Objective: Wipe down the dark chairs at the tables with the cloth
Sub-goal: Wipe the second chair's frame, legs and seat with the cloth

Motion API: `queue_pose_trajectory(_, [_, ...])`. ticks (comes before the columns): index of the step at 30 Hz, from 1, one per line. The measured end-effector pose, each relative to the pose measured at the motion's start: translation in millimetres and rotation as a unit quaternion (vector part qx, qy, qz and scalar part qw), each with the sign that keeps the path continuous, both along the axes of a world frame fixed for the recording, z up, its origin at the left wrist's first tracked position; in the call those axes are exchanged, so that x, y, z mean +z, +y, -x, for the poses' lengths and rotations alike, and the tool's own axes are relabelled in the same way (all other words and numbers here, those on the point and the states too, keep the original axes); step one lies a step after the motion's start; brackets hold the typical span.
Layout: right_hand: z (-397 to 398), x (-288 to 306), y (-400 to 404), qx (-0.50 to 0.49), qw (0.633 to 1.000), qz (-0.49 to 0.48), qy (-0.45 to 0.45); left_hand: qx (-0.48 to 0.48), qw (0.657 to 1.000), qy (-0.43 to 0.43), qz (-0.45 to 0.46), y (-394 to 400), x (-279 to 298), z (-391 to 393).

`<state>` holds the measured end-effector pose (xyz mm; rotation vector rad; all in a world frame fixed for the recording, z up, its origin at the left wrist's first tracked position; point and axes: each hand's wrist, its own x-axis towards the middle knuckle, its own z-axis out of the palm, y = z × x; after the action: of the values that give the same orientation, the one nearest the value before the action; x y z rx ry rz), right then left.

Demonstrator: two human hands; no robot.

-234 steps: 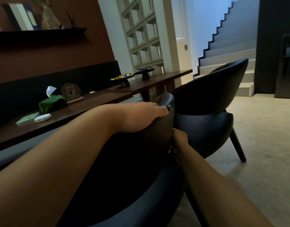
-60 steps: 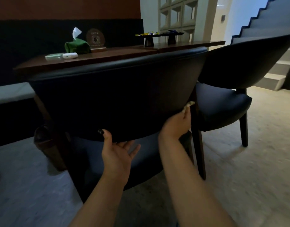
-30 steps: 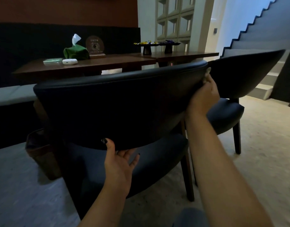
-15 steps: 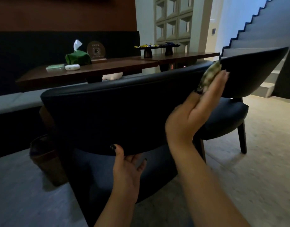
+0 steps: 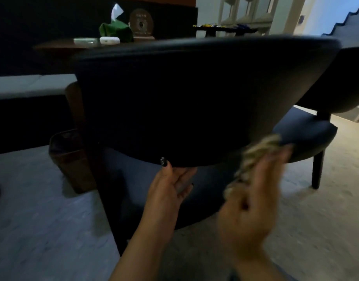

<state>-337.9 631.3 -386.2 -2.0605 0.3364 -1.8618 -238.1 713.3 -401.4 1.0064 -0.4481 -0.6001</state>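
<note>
Dark, smooth upholstery fills the head view: we count two dark chairs, each with a broad curved backrest, a padded seat and straight dark legs. The nearer chair (image 5: 194, 98) stands directly ahead of our two hands; the second chair (image 5: 308, 136) sits beyond and to the right of the right hand.

Our left hand (image 5: 170, 191) reaches up to the lower edge of the near backrest, thumb raised against it and fingers loosely spread beneath, gripping nothing we can make out. Our right hand (image 5: 253, 201) is blurred; its straight fingers press one cloth (image 5: 253, 159), a pale, nubbly, crumpled piece, against the lower right corner of that same backrest. The hands are apart, the right one just beside the left.

Left of the left hand, on the pale stone-like floor (image 5: 32, 220), stands one brown bin (image 5: 71, 161) with tapered walls; its contents are too dark to tell.

Above and beyond both hands runs a wooden table (image 5: 59, 47). On it we see one green tissue holder (image 5: 115, 30) with a white tissue sticking out, one round plaque (image 5: 141, 23), one flat pale-green item (image 5: 85, 40) and one small white oval case (image 5: 109, 40).
</note>
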Motion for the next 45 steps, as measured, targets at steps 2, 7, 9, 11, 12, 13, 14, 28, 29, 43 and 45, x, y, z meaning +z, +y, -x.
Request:
queue_pose_trajectory(2, [-3, 16, -15, -0.056, 0.997, -0.021, -0.046, 0.013, 1.0, 0.009, -0.002, 14, -17, -2])
queue_pose_trajectory(7, [-50, -14, 12, 0.009, 0.998, 0.017, 0.052, 0.126, 0.991, 0.041, -0.019, 53, -53, -9])
queue_pose_trajectory(9, [-53, -58, 44, 0.077, 0.99, 0.038, 0.109, 0.19, 0.98, 0.044, -0.037, 72, -63, -13])
queue_pose_trajectory(11, [-56, -96, 67, 0.137, 0.975, 0.048, 0.166, 0.269, 0.961, 0.033, -0.044, 91, -67, -23])
queue_pose_trajectory(12, [-61, -107, 72, 0.163, 0.968, 0.032, 0.19, 0.311, 0.949, 0.031, -0.043, 101, -68, -29])
queue_pose_trajectory(13, [-69, -113, 76, 0.193, 0.96, -0.002, 0.205, 0.351, 0.935, 0.028, -0.042, 109, -68, -36])
queue_pose_trajectory(14, [-80, -112, 79, 0.227, 0.949, -0.052, 0.21, 0.387, 0.921, 0.026, -0.043, 116, -67, -42])
queue_pose_trajectory(28, [-207, -53, 120, 0.4, 0.749, -0.482, 0.216, 0.281, 0.908, -0.069, -0.304, 111, -123, -49])
queue_pose_trajectory(29, [-207, -54, 118, 0.396, 0.746, -0.476, 0.244, 0.282, 0.909, -0.071, -0.299, 111, -123, -49])
queue_pose_trajectory(43, [-182, -51, 58, 0.22, 0.881, -0.093, 0.409, 0.221, 0.945, -0.033, -0.238, 121, -121, -50])
queue_pose_trajectory(45, [-186, -69, 66, 0.173, 0.829, 0.028, 0.531, 0.243, 0.935, -0.057, -0.253, 116, -119, -47])
